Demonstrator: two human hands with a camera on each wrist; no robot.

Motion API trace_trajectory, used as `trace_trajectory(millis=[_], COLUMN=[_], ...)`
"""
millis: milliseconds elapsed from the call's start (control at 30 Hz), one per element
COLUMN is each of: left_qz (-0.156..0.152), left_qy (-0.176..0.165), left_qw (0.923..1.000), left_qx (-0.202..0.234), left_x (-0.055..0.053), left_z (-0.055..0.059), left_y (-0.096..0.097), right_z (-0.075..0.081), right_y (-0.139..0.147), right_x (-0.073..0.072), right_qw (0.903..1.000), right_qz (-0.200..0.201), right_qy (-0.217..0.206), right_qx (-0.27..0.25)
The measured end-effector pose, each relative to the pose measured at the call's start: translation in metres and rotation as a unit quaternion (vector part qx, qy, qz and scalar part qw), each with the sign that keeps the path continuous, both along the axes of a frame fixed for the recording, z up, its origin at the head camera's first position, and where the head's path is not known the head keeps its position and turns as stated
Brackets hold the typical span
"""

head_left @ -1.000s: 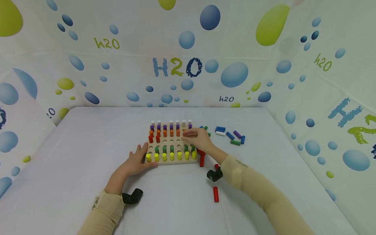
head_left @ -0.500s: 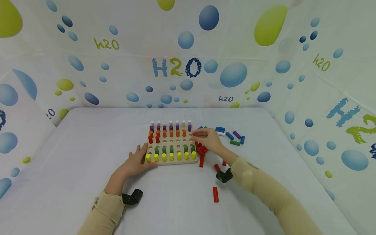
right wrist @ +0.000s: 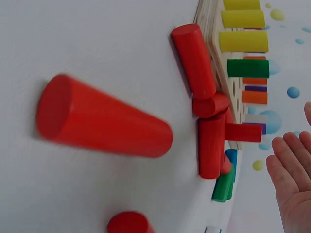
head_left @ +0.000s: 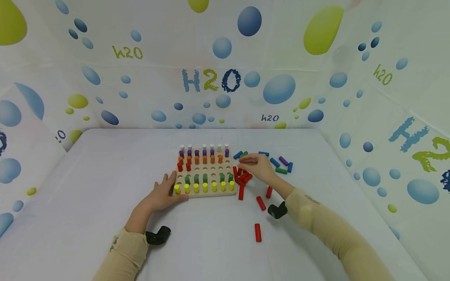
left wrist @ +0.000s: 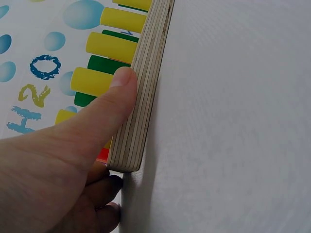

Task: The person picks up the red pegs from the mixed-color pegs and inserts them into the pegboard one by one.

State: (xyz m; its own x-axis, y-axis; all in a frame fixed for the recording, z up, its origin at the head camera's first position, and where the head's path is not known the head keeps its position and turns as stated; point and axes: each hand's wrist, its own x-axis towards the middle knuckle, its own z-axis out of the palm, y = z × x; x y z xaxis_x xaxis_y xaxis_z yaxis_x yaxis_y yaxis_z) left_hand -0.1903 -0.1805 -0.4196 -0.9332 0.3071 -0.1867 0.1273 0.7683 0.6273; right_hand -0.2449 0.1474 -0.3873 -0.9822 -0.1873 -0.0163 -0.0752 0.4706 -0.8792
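A wooden pegboard (head_left: pixel 211 194) holds rows of upright pegs: white, purple, orange, red, green and yellow, with bare holes among them. My left hand (head_left: pixel 162 195) lies at its front left corner, the thumb along the front edge and the fingers spread by the left side. The left wrist view shows the thumb (left wrist: pixel 104 104) against the layered edge, near the yellow pegs. My right hand (head_left: pixel 260 168) hovers right of the board, fingers extended, above the loose red pegs (head_left: pixel 242 180). Its palm (right wrist: pixel 299 208) shows in the right wrist view with nothing in it.
Behind the right hand lie loose blue pegs (head_left: pixel 275 162), a purple peg (head_left: pixel 283 160) and a green peg (head_left: pixel 281 171). Single red pegs (head_left: pixel 258 232) are scattered nearer the front. A patterned sheet (head_left: pixel 140 105) hangs behind the white table (head_left: pixel 123 156).
My right hand has left the orange row, where an orange peg now stands in view, and moved right past the board's edge. The left hand stays at the corner.
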Motion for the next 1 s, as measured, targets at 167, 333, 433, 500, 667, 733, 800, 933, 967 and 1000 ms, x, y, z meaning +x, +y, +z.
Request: trace_trajectory(millis=[167, 333, 433, 500, 667, 733, 800, 933, 967, 1000], left_qz=[0.002, 0.003, 0.003, 0.003, 0.006, 0.006, 0.006, 0.009, 0.009, 0.011], left_qy=[0.0, -0.002, -0.002, -0.003, -0.007, -0.008, -0.008, -0.01, -0.01, -0.011], left_qw=[1.0, 1.0, 1.0, 1.0, 1.0, 0.9999, 0.9999, 0.9999, 0.9999, 0.9999], left_qx=[0.0, 0.001, 0.0, 0.001, 0.003, 0.003, 0.002, 0.001, 0.001, 0.001], left_x=[0.001, 0.003, 0.003, 0.004, 0.004, 0.004, 0.004, 0.004, 0.004, 0.004], left_z=[0.001, 0.002, 0.002, 0.003, 0.003, 0.003, 0.003, 0.003, 0.003, 0.003], left_y=[0.0, 0.001, 0.001, 0.002, 0.002, 0.002, 0.002, 0.002, 0.002, 0.002], right_z=[0.0, -0.002, -0.004, -0.005, -0.01, -0.012, -0.014, -0.019, -0.02, -0.021], right_y=[0.007, 0.012, 0.014, 0.015, 0.014, 0.013, 0.013, 0.011, 0.011, 0.01], right_x=[0.003, 0.003, 0.002, 0.002, 0.001, 0.001, 0.001, 0.0, 0.0, 0.0], right_qw=[1.0, 0.9999, 0.9999, 0.9998, 0.9996, 0.9996, 0.9998, 0.9997, 0.9996, 0.9996], right_qz=[-0.002, -0.003, -0.005, -0.009, -0.013, -0.01, -0.007, -0.013, -0.013, -0.015], right_qy=[0.003, 0.006, 0.003, 0.0, -0.008, -0.006, -0.002, -0.01, -0.011, -0.015], right_qx=[0.005, 0.013, 0.015, 0.017, 0.026, 0.025, 0.021, 0.018, 0.02, 0.021])
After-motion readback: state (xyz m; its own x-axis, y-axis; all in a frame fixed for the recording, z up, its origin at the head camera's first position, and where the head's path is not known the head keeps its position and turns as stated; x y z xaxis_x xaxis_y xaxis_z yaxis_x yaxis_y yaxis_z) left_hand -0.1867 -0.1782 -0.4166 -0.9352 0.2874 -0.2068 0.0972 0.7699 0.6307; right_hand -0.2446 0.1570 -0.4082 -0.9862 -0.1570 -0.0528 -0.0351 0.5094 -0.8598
